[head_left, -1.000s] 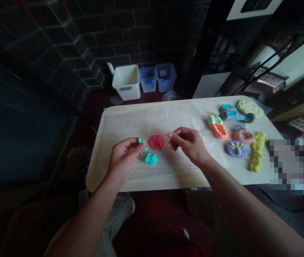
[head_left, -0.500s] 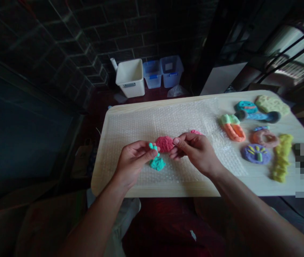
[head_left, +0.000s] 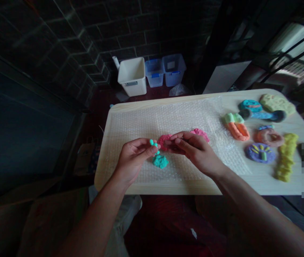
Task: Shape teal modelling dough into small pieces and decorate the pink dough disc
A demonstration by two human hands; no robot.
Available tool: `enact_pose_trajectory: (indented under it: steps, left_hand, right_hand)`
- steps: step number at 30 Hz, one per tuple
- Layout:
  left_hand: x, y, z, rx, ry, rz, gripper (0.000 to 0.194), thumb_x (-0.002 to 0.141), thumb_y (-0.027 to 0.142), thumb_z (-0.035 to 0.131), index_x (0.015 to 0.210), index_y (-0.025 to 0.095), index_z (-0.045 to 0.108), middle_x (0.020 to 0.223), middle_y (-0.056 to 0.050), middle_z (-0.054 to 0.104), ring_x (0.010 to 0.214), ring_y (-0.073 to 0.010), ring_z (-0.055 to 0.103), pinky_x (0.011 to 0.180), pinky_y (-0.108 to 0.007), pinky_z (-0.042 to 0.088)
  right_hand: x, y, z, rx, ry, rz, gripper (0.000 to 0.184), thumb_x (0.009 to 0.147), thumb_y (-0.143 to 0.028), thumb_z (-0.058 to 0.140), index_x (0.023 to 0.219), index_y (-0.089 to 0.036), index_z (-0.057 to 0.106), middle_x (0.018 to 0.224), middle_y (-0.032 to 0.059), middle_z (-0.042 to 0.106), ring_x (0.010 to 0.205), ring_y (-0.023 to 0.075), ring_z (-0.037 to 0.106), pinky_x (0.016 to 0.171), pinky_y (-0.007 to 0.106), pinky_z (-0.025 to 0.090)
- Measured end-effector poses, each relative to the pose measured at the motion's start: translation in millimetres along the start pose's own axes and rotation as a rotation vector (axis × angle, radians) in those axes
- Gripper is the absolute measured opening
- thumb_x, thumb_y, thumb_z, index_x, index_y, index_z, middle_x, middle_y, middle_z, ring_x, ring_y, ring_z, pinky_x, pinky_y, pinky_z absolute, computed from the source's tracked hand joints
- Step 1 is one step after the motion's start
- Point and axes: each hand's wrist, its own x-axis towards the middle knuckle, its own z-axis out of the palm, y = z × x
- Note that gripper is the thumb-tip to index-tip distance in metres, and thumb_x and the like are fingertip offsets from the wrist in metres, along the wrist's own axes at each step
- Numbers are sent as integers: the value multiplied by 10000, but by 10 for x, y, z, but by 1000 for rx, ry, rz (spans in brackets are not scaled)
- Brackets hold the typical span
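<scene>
My left hand [head_left: 137,155] pinches a short string of small teal clay balls [head_left: 155,144] between thumb and fingers. Just below them, a rough teal clay lump [head_left: 160,161] lies on the bubble wrap [head_left: 133,125]. My right hand [head_left: 192,144] hovers to the right, its fingers stretched leftward and the thumb pressed against them; anything between them is hidden. Behind its fingertips, a dark pink clay piece [head_left: 164,141] is partly covered. A brighter pink clay lump [head_left: 201,134] shows beyond the right knuckles.
Shaped clay pieces stand on the table's right: an orange-and-green ring [head_left: 237,128], a blue dumbbell shape [head_left: 263,115], a purple disc [head_left: 260,152], a brown ring [head_left: 269,136] and a yellow strip [head_left: 287,157]. A white bin [head_left: 133,78] and blue tubs [head_left: 173,71] sit on the floor behind.
My right hand's fingers have straightened from a pinch and reach further left across the dark pink clay. More of the bright pink lump shows. The left hand still holds the teal balls.
</scene>
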Motion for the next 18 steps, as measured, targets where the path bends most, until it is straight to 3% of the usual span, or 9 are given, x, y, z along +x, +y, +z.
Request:
enact_pose_trajectory:
  steps: [5,9,13,18]
  left_hand:
    - [-10,24,1,-1,9,-14,263,659,287,1019,848,199,858,856,-48,809,749,-114,708,672,-190,555]
    - [-15,43,7,-4,19,-7,251,670,283,1010,852,199,859,855,-58,812,764,-130,723,665,-196,562]
    - [-19,64,10,-4,27,-7,248,668,278,1011,846,199,856,846,-55,815,781,-137,736,672,-197,571]
    - [-18,71,17,-22,17,-8,243,672,269,1011,839,194,851,854,-52,822,790,-128,744,681,-187,565]
  right_hand:
    - [-4,-38,19,-61,2,22,369,888,-526,849,861,-169,764,811,76,828,712,172,794,731,306,676]
    - [-16,-71,-4,-143,82,-29,388,833,-491,906,735,-157,737,655,65,784,534,136,711,521,232,580]
    - [-4,-59,-44,-79,154,-84,334,668,-367,1031,736,-165,773,690,40,794,580,120,717,572,223,595]
    - [14,-30,-54,12,151,25,340,668,-364,1030,816,-177,788,794,50,833,684,154,779,683,268,655]
